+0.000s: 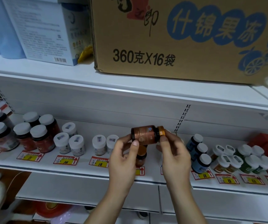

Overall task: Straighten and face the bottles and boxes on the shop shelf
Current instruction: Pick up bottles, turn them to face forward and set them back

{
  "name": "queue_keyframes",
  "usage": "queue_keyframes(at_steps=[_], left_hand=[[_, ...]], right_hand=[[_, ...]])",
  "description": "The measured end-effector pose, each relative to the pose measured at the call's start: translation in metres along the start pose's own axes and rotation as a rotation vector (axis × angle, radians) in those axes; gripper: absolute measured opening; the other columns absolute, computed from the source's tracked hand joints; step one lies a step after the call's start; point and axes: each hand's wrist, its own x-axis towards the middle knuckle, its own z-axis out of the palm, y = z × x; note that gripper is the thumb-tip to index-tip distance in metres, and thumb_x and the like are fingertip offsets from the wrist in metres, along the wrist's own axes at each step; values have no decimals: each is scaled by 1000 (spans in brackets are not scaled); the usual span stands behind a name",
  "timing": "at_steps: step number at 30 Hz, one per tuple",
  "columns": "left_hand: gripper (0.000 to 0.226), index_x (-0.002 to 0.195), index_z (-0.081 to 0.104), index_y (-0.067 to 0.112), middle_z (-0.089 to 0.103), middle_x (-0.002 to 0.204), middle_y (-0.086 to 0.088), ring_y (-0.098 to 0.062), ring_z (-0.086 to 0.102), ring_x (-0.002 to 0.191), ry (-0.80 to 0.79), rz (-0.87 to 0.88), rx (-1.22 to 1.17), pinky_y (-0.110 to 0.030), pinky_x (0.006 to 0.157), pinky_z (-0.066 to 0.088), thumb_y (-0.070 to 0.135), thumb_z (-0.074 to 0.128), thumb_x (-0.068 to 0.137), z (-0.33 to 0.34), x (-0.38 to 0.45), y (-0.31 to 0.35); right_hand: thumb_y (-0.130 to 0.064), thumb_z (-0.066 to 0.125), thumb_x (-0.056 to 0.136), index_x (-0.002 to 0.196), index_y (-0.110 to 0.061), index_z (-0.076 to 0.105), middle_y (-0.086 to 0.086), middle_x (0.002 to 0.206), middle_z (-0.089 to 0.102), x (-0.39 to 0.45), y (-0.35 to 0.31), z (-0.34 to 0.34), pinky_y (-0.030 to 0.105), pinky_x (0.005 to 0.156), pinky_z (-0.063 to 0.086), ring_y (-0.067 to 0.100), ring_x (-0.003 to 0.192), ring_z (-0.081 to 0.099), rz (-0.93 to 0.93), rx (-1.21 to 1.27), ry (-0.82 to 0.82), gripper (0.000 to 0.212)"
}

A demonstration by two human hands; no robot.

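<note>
Bottle (145,135), amber-brown with an orange-gold cap, is lying on its side in the air in front of the middle shelf (84,171), cap pointing right. Left hand (122,156) is gripping the bottle's base end, thumb curled across the label and fingers wrapping behind. Right hand (174,155) is pinching the cap end, thumb pressing just under the cap; the remaining fingers are sitting behind the bottle and cannot be made out clearly. The two hands are standing close together, joined only by the bottle.

Directly below and behind the held item, a second amber bottle (141,156) is standing upright on the shelf, partly hidden by the left hand. Red and yellow price tags (66,160) are running along the shelf front. White-capped jars (76,145) are standing in small groups to the left, with dark red bottles (39,138) beyond them. To the right, blue bottles (200,156) are forming a single file, and green and orange bottles (244,160) are clustering further along.

On the upper shelf, a large cardboard carton (170,38) is sitting above the hands, with a white printed box (44,29) to its left.
</note>
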Motion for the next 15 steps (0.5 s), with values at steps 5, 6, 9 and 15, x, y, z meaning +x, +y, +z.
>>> queue_keyframes(at_steps=[5, 6, 9, 15], left_hand=[[16, 110, 68, 20, 75, 101, 12, -1, 70, 95, 31, -1, -27, -8, 76, 49, 16, 63, 96, 0, 2, 0], [19, 113, 67, 17, 76, 103, 10, -1, 69, 98, 31, -6, -59, -8, 78, 49, 13, 62, 96, 0, 2, 1], [21, 116, 65, 14, 76, 105, 8, -4, 69, 102, 7, 0, -100, -12, 83, 51, 8, 59, 97, 1, 2, 3], [18, 101, 68, 21, 75, 96, 12, -11, 72, 93, 65, 6, -52, -15, 78, 53, 33, 63, 89, 3, 4, 1]], right_hand=[[-6, 62, 95, 105, -25, 70, -22, 100, 73, -2, -1, 3, 28, 91, 57, 3, 99, 69, -26, 45, 8, 23], [-7, 63, 95, 105, -25, 70, -21, 100, 73, -2, -1, 4, 29, 89, 58, 4, 98, 69, -27, 45, 14, 21], [-15, 66, 93, 100, -27, 71, -22, 94, 73, -1, -1, 5, 37, 86, 58, 6, 91, 71, -21, 29, 39, 14], [-8, 61, 96, 111, -27, 69, -10, 105, 74, -4, 1, 5, 23, 90, 55, 13, 103, 70, -50, 5, 2, 26]])
